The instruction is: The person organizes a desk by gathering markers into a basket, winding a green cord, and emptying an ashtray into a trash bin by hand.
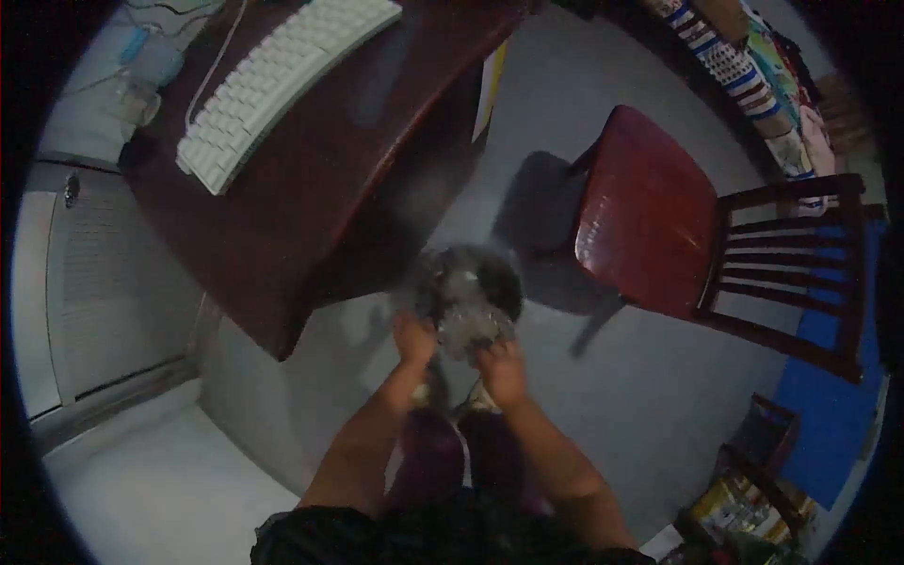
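A round, dark bin-like container (508,282) stands on the floor in front of my feet, smeared by motion. At its near side bunches a pale, see-through plastic bag (463,325). My left hand (414,341) is closed at the bag's left edge. On the other side my right hand (501,365) has its fingers curled on the bag, near a small dark patch. Blur hides the exact fingertips of both hands and what lies inside the container. My shoes show just below the bag.
A dark red desk (311,217) with a white keyboard (282,89) rises at the left. To the right stands a red wooden chair (650,212) with a slatted back. A grey door (113,273) is at far left, and bags (753,508) lie at lower right.
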Motion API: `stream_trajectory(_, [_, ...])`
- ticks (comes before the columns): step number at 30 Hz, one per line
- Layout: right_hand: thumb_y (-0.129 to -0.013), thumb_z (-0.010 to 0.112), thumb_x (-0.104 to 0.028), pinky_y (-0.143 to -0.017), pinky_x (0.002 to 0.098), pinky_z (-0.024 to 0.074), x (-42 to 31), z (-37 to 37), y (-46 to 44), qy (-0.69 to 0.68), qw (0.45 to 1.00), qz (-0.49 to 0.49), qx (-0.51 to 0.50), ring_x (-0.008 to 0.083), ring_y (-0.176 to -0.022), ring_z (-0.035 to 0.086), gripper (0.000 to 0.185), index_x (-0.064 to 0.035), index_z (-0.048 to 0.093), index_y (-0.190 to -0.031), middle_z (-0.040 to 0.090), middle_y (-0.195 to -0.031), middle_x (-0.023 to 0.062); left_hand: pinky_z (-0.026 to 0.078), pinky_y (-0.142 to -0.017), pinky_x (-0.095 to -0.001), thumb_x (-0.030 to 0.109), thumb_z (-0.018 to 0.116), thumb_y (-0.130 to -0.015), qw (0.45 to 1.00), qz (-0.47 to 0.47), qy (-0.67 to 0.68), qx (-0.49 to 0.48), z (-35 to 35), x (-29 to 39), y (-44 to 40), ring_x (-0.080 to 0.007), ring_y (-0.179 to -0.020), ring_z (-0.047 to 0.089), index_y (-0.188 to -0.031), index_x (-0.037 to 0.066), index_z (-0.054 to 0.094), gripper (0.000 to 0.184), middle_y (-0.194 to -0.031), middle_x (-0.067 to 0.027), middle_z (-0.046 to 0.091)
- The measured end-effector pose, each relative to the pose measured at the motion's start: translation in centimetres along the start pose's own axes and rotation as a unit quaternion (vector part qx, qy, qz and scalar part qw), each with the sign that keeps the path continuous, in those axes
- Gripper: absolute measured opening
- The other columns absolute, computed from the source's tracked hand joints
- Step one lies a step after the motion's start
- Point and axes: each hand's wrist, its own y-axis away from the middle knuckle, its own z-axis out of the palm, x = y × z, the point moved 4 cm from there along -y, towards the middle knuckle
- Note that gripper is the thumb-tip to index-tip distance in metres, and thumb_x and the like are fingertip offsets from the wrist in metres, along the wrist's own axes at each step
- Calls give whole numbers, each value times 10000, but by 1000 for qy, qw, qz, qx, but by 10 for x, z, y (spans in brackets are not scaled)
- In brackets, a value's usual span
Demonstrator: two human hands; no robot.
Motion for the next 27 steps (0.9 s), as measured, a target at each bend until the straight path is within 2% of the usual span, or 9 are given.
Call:
stream_trajectory(3, [-687,579,-157,-903,476,331,-20,-28,8,5,1000,8,-18,270,-972,476,249,-158,620,-932,552,-911,50,493,-659,-351,279,560,-801,910,-151,271,-274,-25,21,29,-297,-852,546,-1162,61,391,454,-999,-112,526])
stream_trajectory(5, [-693,583,-153,-928,496,305,-34,-45,12,-5,1000,-8,-18,263,-991,472,270,-162,611,-962,552,-933,52,487,-634,-376,241,559,-802,674,-373,551,-321,-100,77,70,-285,-801,547,-1169,118,377,427,-952,-86,524])
stream_trajectory(8, [-707,576,-126,-965,518,261,-73,-100,16,-11,999,-46,3,253,-1024,464,311,-165,582,-1015,557,-963,60,491,-670,-452,165,560,-794,672,-321,568,-351,-124,77,81,-292,-868,539,-1217,153,334,480,-1010,-103,507])
stream_trajectory(11, [-662,592,-84,-868,462,352,-125,-185,10,85,992,-72,56,294,-1021,462,334,-138,583,-991,550,-1004,79,484,-723,-472,81,529,-787,653,-309,632,-279,-212,126,97,-287,-939,525,-1250,165,303,522,-1053,-106,489])
stream_trajectory(14, [-647,613,-56,-940,497,288,-147,-237,2,19,994,-52,93,300,-1075,436,416,-132,541,-1050,498,-1113,102,475,-757,-460,13,490,-773,653,-287,654,-253,-223,121,93,-284,-984,514,-1271,170,284,561,-1091,-104,480])
stream_trajectory(17, [-631,635,-40,-992,512,213,-138,-251,-6,-228,970,4,-88,319,-1132,389,518,-136,498,-1122,398,-1241,143,470,-773,-413,2,535,-752,656,-157,670,-309,-290,175,99,-260,-971,516,-1241,157,315,558,-1138,-104,462])
stream_trajectory(20, [-623,687,-108,-1004,485,204,-151,-335,-5,-108,983,-103,103,340,-1206,315,631,-146,437,-1201,318,-1314,184,468,-785,-401,-15,521,-752,685,10,660,-308,-303,214,87,-260,-989,515,-1219,133,351,519,-1136,-100,470])
stream_trajectory(23, [-618,722,-189,-1009,453,205,-115,-429,-14,-82,975,-79,190,347,-1262,234,726,-129,381,-1257,223,-1372,199,465,-781,-394,-24,517,-738,621,-26,720,-311,-346,297,100,-253,-992,514,-1202,124,377,507,-1130,-92,475])
stream_trajectory(27, [-615,731,-235,-997,479,216,18,-534,-28,-20,940,-16,339,363,-1237,271,770,-70,355,-1267,293,-1327,213,452,-796,-439,-39,515,-702,641,-31,703,-307,-340,388,104,-262,-995,508,-1202,126,369,546,-1114,-92,483])
